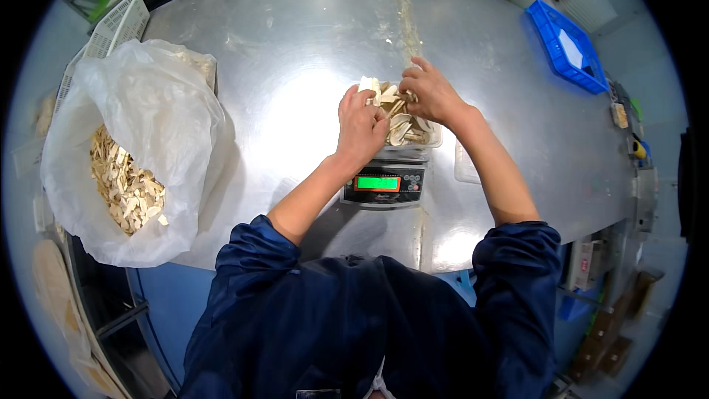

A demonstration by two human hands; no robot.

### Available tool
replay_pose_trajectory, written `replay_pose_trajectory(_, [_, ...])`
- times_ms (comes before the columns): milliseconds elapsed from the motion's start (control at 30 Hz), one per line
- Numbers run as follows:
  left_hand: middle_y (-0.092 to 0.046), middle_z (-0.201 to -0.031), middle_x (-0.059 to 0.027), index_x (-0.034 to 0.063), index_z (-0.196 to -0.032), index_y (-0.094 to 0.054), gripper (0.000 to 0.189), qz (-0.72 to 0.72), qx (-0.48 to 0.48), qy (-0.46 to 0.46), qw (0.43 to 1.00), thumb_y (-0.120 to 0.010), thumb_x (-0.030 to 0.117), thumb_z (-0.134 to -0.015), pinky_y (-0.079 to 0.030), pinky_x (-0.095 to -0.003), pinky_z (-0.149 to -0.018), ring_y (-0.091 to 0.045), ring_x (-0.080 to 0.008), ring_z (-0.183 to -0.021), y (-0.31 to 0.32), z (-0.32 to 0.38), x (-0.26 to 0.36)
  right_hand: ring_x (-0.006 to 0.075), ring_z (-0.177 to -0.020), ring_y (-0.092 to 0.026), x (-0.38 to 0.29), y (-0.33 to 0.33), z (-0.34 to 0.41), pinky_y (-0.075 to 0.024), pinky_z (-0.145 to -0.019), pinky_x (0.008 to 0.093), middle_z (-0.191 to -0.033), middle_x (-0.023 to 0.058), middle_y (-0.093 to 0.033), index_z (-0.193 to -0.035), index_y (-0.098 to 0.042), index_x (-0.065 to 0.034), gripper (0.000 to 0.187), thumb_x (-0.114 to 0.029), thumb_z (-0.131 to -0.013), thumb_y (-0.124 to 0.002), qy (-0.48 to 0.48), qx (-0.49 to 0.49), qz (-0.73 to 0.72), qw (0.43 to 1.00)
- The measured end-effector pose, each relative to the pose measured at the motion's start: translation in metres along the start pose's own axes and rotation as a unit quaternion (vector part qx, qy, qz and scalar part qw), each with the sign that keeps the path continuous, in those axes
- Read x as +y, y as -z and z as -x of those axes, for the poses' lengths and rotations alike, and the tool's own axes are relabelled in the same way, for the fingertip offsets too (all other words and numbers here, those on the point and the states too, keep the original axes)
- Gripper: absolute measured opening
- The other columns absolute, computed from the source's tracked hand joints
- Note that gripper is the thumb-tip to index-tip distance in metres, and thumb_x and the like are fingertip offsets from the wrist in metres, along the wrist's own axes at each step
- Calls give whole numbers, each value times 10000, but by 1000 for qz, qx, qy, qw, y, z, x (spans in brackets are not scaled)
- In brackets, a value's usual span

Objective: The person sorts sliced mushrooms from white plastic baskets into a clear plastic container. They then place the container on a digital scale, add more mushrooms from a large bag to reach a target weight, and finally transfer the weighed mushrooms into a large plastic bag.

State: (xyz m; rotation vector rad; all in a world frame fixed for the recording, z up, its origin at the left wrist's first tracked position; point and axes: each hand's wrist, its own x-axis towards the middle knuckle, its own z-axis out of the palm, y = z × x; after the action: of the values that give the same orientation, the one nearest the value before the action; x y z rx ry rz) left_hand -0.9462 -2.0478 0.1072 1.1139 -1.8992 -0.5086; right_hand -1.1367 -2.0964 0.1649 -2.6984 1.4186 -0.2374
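Pale dried slices (400, 128), perhaps mushroom, fill a clear plastic tray (441, 138) on a digital scale (382, 185), whose green display is lit. At the tray's left side, my left hand (361, 124) rests with bent fingers against slices at the edge; whether it grips any is unclear. My right hand (431, 91) is over the tray's far right part, fingers curled down at the slices, and its fingertips are partly hidden. To the left stands a large translucent plastic bag (166, 105), its mouth open on many more loose slices (130, 188).
The steel table (266, 27) carries all this. Part of another clear plastic tray (466, 163) lies beside my right forearm. A blue crate (568, 47) sits at the far right edge, and a white perforated basket (119, 22) at the far left, behind the bag.
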Motion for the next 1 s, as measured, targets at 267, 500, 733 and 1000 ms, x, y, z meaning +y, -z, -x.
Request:
replay_pose_trajectory(267, [-584,-901,-72,10,-838,-556,69,188,19,111,976,-579,75,-830,-427,-297,-778,-534,-180,-850,25,8,12,329,-1123,-468,-4,-9,6,-395,-930,403,-928,74,-619,-892,-629,-85,266,-69,-631,-673,32,50,-23,998])
replay_pose_trajectory(500, [-553,-752,13,7,-863,-528,78,310,28,189,932,-549,79,-883,-406,-174,-588,-482,-32,-659,33,11,-3,291,-1083,-508,-14,5,6,-418,-896,386,-864,51,-636,-830,-650,-85,172,-49,-661,-654,39,63,2,997])
replay_pose_trajectory(733, [-590,-867,-46,-56,-1163,-487,301,407,74,283,865,-485,103,-907,-473,-253,-712,-561,-107,-752,63,1,4,274,-1002,-556,-29,51,21,-443,-846,350,-868,82,-647,-870,-672,-69,164,-90,-708,-654,-110,84,-67,988])
replay_pose_trajectory(1000, [-555,-976,-70,-34,-1158,-471,281,559,39,402,725,-433,81,-904,-456,-320,-838,-546,-145,-867,84,-1,29,93,-701,-571,-107,74,21,-441,-633,233,-751,49,-632,-842,-641,4,198,-177,-761,-639,-274,31,-562,780])
